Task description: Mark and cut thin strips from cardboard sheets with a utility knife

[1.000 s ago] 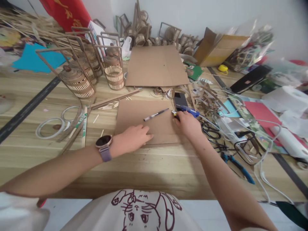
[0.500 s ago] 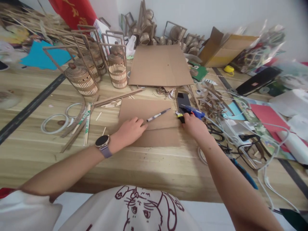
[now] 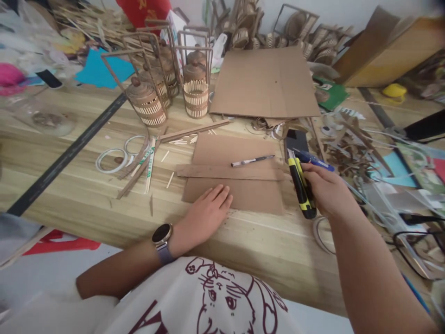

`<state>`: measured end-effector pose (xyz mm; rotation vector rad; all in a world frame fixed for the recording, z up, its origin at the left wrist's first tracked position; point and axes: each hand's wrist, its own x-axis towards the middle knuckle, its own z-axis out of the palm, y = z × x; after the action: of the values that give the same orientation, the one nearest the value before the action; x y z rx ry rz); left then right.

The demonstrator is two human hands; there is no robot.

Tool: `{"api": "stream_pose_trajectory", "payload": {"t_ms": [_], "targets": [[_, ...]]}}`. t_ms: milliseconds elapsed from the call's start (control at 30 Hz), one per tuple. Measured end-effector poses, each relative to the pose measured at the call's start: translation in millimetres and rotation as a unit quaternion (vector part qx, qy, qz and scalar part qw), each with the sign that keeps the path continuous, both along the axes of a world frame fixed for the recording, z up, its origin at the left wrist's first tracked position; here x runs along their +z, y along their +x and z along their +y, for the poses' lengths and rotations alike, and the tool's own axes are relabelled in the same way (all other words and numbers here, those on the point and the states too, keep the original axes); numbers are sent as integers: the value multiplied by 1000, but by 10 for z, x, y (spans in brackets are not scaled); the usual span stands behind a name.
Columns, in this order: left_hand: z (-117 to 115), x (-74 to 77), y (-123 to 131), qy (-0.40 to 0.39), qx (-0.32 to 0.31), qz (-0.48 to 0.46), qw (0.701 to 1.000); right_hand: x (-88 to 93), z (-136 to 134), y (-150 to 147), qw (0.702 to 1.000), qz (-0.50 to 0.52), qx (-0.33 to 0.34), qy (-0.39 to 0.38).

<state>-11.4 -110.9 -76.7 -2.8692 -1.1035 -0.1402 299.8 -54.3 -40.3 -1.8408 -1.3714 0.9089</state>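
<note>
My left hand (image 3: 208, 215) lies flat with its fingers stretched out on the near edge of a brown cardboard sheet (image 3: 257, 197). Across that sheet runs a narrow cardboard strip (image 3: 229, 173), and a pen (image 3: 252, 161) rests just beyond the strip. To the right of the sheet, my right hand (image 3: 323, 185) is closed around a yellow and black utility knife (image 3: 299, 185), its tip pointing away from me. A blue glue gun (image 3: 313, 160) lies right behind the right hand, partly covered by it.
Small lidded baskets with tall handles (image 3: 146, 104) stand at the back left. A larger cardboard sheet (image 3: 260, 88) lies behind the work. Tape rolls (image 3: 111, 160) and wooden strips (image 3: 139, 171) are on the left; tangled brown scraps (image 3: 354, 144) and cables crowd the right.
My right hand has picked up the utility knife and turned it upright. My left hand has shifted toward me on the sheet, leaving the strip exposed. The camera view has swung left.
</note>
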Motion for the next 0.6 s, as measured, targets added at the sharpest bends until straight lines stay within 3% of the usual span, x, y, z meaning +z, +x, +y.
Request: {"api": "stream_pose_trajectory", "payload": {"t_ms": [133,233,333,467,600], "targets": [[-40,-118,-27,3,-1,6,1000,20,-225,-184,986,145,-13,-85],[-72,-116,-106,-1,-16,-9,1000,38,-432,-358,942,281,-72,-167],[-65,-112,-211,-21,-31,-25,999,51,-605,-489,915,343,-94,-193],[26,-153,-331,-39,-55,-45,997,40,-733,-506,912,342,-52,-220],[66,-165,-395,-31,-64,-68,995,-45,-761,-349,958,217,-22,-188]]}}
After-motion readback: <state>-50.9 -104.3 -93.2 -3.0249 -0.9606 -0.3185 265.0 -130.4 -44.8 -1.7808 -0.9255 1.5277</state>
